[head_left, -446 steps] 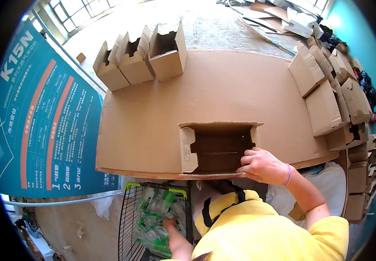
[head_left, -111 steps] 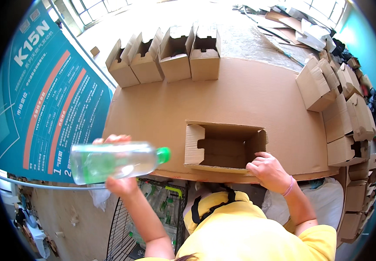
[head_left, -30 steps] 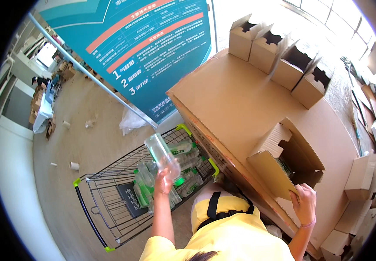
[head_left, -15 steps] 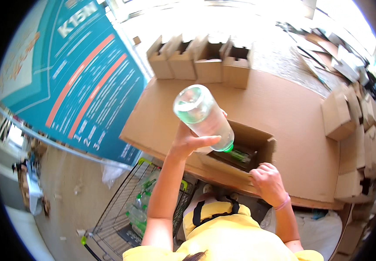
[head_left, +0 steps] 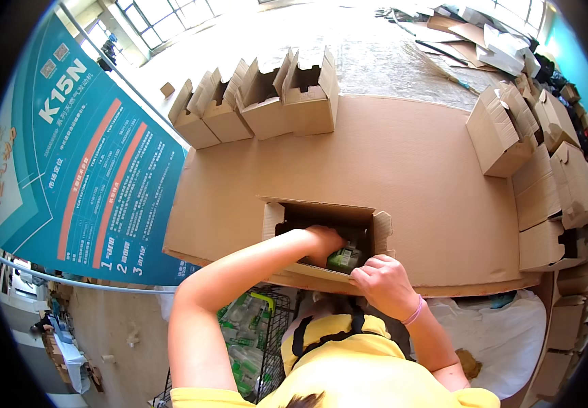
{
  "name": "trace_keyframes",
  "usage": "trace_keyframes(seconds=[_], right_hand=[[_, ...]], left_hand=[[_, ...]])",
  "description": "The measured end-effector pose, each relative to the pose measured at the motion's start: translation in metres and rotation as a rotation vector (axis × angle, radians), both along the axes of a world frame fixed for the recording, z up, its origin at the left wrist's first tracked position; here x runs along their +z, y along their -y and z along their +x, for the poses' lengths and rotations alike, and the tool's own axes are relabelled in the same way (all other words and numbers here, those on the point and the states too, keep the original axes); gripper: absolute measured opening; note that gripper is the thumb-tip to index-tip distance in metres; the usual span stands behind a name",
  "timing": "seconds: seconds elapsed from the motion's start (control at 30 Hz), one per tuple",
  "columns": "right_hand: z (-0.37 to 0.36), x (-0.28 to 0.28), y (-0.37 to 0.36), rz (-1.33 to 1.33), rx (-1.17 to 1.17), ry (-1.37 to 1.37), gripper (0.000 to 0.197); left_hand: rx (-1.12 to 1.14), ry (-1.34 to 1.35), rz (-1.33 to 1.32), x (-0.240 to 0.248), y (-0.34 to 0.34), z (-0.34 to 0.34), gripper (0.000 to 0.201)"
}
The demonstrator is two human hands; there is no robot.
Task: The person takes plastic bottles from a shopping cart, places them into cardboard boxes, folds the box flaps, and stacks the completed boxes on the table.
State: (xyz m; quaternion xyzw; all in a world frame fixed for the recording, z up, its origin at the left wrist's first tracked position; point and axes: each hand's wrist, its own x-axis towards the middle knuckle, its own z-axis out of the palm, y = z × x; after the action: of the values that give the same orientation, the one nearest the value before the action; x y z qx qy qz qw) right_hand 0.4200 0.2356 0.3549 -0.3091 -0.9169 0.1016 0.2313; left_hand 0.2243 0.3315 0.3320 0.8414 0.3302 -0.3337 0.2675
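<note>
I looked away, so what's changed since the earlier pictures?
The left hand, holding a bottle over the cart before, went rightward and into the open box; its grip is hidden. A fourth box joined the far row. The right hand still holds the open box's near edge.

Your left hand in the box before you, right hand at its near rim, four boxes behind leftward, banner left, stacked boxes right
</note>
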Motion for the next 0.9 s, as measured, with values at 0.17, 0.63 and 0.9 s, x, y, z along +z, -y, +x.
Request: trace_keyframes(seconds=[0.17, 0.63, 0.9], right_hand=[[0.002, -0.004, -0.003, -0.017, -0.034, 0.005, 0.017], [0.01, 0.03, 0.008, 0.092, -0.099, -0.327, 0.028], [-0.005, -0.019, -0.004, -0.15, -0.119, -0.308, 0.047]], left_hand=[[-0.068, -0.042, 0.042, -0.024, -0.003, 0.006, 0.047], [0.524, 0.856, 0.282, 0.063, 0.036, -0.05, 0.045], [1.038, 1.024, 0.459, 0.01, 0.123, -0.121, 0.047]])
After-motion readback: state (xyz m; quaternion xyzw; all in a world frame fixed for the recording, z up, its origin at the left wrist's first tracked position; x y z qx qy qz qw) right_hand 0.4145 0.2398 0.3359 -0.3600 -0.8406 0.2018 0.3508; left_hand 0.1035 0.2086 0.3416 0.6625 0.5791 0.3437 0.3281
